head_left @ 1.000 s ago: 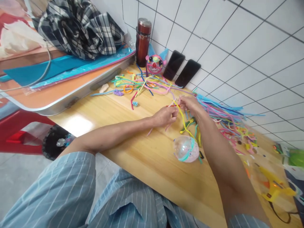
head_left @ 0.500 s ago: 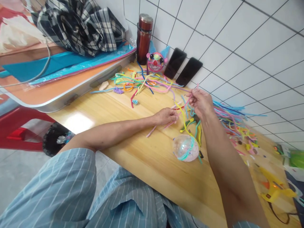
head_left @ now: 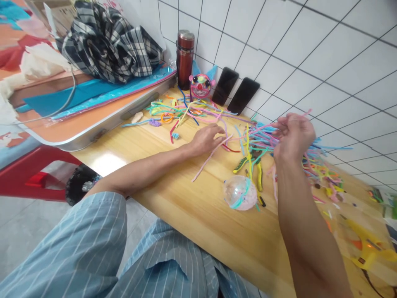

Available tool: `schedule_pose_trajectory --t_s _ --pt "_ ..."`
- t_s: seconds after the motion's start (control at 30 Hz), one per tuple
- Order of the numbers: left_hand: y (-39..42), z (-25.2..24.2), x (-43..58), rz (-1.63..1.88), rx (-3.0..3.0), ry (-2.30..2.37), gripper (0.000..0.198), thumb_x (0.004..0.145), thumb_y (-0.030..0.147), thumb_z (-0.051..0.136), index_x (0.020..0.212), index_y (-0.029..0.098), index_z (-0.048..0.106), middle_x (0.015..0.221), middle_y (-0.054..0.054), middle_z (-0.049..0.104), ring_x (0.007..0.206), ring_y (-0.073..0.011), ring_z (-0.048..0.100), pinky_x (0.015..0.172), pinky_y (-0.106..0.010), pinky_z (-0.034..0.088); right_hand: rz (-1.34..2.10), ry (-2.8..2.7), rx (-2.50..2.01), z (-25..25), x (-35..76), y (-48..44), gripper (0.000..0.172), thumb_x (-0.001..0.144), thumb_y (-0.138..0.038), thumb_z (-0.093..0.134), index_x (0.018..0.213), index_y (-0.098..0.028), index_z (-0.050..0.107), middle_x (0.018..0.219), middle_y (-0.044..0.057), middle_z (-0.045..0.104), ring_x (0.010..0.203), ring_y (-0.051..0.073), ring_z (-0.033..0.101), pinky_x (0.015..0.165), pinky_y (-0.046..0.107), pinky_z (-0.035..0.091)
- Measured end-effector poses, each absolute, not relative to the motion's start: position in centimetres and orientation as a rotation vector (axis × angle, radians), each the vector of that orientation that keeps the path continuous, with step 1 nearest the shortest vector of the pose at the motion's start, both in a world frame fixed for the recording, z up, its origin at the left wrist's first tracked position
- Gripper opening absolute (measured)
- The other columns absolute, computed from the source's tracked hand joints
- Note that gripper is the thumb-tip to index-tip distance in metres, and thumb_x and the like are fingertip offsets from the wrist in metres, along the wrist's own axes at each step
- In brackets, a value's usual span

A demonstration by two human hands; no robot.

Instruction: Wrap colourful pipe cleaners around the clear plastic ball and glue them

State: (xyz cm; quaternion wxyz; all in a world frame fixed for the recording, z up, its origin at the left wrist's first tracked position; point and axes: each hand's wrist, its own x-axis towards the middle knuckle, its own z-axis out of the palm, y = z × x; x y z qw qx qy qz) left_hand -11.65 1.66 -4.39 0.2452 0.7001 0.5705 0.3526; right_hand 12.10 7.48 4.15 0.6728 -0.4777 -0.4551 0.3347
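Note:
My right hand (head_left: 293, 134) is raised over the pile of pipe cleaners, pinching a pink pipe cleaner (head_left: 306, 111) whose tip pokes out past the fingers. My left hand (head_left: 207, 140) rests low over the table with its fingers loosely bent and apart. By its fingertips lies a pale pink pipe cleaner (head_left: 208, 160), running down toward the near edge. A clear ball (head_left: 240, 193) with a turquoise strip around it sits between my arms. Just behind the ball are yellow-and-black pliers (head_left: 259, 177), partly covered by a yellow pipe cleaner (head_left: 248, 145).
Loose pipe cleaners (head_left: 173, 108) and a decorated face with blue ears (head_left: 201, 85) lie toward the back. Two phones (head_left: 244, 95) lean on the tiled wall beside a red thermos (head_left: 185, 60). A yellow glue gun (head_left: 366, 244) lies at right. A metal-edged case (head_left: 124, 114) borders the left.
My right hand has moved right and away from my left hand, with a pink strand. My left fingers have loosened, and a pale pink pipe cleaner now lies beside them. The view has shifted slightly.

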Motion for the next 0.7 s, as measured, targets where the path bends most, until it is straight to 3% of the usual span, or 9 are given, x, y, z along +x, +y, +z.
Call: schedule_pose_trajectory --t_s 0.1,0.2,0.3,0.4,0.53,0.7 --pt "3.2 -3.6 -13.6 0.843 1.980 1.766 0.048 0.100 0.013 0.061 0.147 0.015 0.071 0.169 -0.023 0.059 0.152 -0.0388 0.062 0.126 -0.053 0.050 0.693 -0.957 -1.029 4.5 14.5 5.4 0.003 0.092 -0.026 0.066 0.091 -0.023 0.068 0.081 0.000 0.075 0.065 0.012 0.073 0.051 0.019 0.051" --pt "5.1 -3.0 -15.1 0.702 1.996 1.920 0.067 0.097 0.011 0.058 0.163 0.015 0.059 0.181 -0.026 0.042 0.152 -0.0444 0.062 0.122 -0.058 0.053 0.686 -0.926 -1.000 4.3 17.1 3.2 0.007 0.084 -0.029 0.073 0.088 -0.022 0.073 0.079 0.003 0.075 0.063 0.014 0.071 0.052 0.022 0.052" --pt "7.2 -2.8 -16.3 0.586 1.965 2.058 0.067 0.099 0.019 0.060 0.166 0.015 0.055 0.175 -0.027 0.049 0.145 -0.0455 0.066 0.120 -0.058 0.053 0.636 -0.875 -0.991 4.1 19.7 1.3 0.008 0.074 -0.030 0.078 0.081 -0.026 0.077 0.076 0.003 0.074 0.065 0.015 0.069 0.054 0.026 0.052" --pt "8.7 -3.2 -17.1 0.471 1.940 2.132 0.055 0.102 0.025 0.057 0.155 0.013 0.066 0.155 -0.027 0.066 0.140 -0.0440 0.069 0.117 -0.055 0.054 0.593 -0.862 -1.016 3.9 21.7 -0.4 0.007 0.069 -0.033 0.080 0.075 -0.030 0.079 0.077 0.004 0.070 0.068 0.017 0.068 0.056 0.032 0.050" --pt "8.9 -4.2 -17.2 0.431 1.992 2.136 0.048 0.102 0.028 0.055 0.141 0.009 0.076 0.149 -0.030 0.069 0.133 -0.0435 0.072 0.113 -0.053 0.057 0.559 -0.880 -1.137 3.4 22.9 -2.4 0.003 0.068 -0.036 0.079 0.068 -0.036 0.076 0.075 0.006 0.064 0.065 0.023 0.061 0.058 0.045 0.046" --pt "9.2 -3.7 -18.0 0.537 2.007 2.133 0.043 0.107 0.035 0.054 0.133 0.014 0.081 0.144 -0.026 0.075 0.134 -0.0421 0.072 0.113 -0.052 0.057 0.555 -0.893 -1.304 2.6 22.9 -3.6 0.014 0.065 -0.046 0.076 0.061 -0.037 0.066 0.073 0.007 0.060 0.064 0.029 0.059 0.059 0.052 0.047"
